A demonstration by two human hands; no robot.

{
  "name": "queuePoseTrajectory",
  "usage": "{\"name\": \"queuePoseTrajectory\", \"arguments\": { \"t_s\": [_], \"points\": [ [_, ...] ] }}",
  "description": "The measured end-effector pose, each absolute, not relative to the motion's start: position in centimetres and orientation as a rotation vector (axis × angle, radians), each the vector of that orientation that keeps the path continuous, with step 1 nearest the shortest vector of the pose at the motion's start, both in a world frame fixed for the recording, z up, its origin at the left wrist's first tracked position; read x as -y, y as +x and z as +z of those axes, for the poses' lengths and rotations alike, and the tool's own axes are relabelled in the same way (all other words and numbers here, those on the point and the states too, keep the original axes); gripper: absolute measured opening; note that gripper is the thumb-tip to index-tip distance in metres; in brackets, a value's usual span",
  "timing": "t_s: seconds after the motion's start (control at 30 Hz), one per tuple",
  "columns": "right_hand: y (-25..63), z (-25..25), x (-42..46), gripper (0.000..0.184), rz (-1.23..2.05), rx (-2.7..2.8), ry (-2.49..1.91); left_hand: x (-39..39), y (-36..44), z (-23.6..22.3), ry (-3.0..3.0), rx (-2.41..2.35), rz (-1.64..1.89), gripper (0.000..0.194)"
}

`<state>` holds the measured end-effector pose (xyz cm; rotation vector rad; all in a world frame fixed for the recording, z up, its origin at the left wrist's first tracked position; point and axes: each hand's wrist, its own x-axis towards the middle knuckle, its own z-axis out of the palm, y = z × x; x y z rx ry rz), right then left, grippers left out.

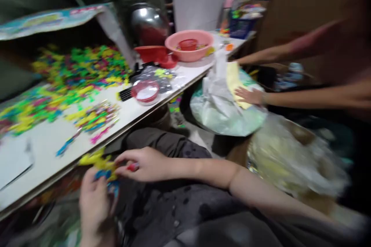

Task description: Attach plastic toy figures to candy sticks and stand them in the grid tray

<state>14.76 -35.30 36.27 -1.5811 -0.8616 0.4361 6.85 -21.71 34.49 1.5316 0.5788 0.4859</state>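
Note:
My left hand (pixel 94 200) is closed around small plastic pieces, a yellow one (pixel 97 160) and a blue one (pixel 113 188), just off the table's front edge. Fingertips of my right hand (pixel 145 164) press together at the right side of the yellow piece. A small red-tipped item (pixel 133 166) lies in the curl of that hand; blur hides what it is. On the table nearby sit a pile of bright figures with shiny sticks (pixel 98 117), a pink piece (pixel 101 134) and a blue piece (pixel 65 146).
A heap of coloured pieces (pixel 78 69) spills from an open box (pixel 58 17). Beyond are a round red-rimmed container (pixel 145 90), a red scoop (pixel 152 54) and a pink basin (pixel 189 56). At right, another person's hands press yellow material (pixel 233 79) over a large bag (pixel 223 117).

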Motion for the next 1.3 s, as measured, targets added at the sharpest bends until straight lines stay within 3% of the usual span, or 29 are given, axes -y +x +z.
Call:
{"name": "queuePoseTrajectory", "arguments": {
  "t_s": [0.07, 0.17, 0.5, 0.67, 0.93, 1.13, 1.3],
  "points": [
    [14.8, 34.6, 34.6, 0.017, 0.499, 0.738, -1.446, 22.1, 6.7, 33.1, 1.351, -0.554, 0.489, 0.039],
    [15.7, 32.1, 33.8, 0.017, 0.703, 0.510, -1.323, 23.0, 8.0, 31.3, 1.239, -0.551, 0.381, 0.033],
    [18.1, 28.1, 34.9, 0.030, 0.826, 0.410, -1.469, 23.8, 9.3, 27.8, 0.977, -0.550, 0.230, 0.026],
    [18.6, 27.2, 35.6, 0.029, 0.700, 0.300, -1.537, 23.6, 9.2, 27.4, 0.776, -0.581, 0.194, 0.025],
    [18.7, 26.4, 37.3, 0.025, 0.524, 0.314, -1.697, 23.1, 9.1, 26.7, 0.950, -0.563, 0.265, 0.023],
    [17.5, 26.5, 37.4, 0.012, 0.243, 0.642, -1.898, 25.0, 9.4, 26.0, 1.019, -0.552, 0.164, 0.047],
    [17.0, 27.6, 36.5, 0.009, 0.387, 0.689, -1.832, 25.7, 9.6, 27.1, 1.138, -0.611, 0.287, 0.029]
  ]
}}
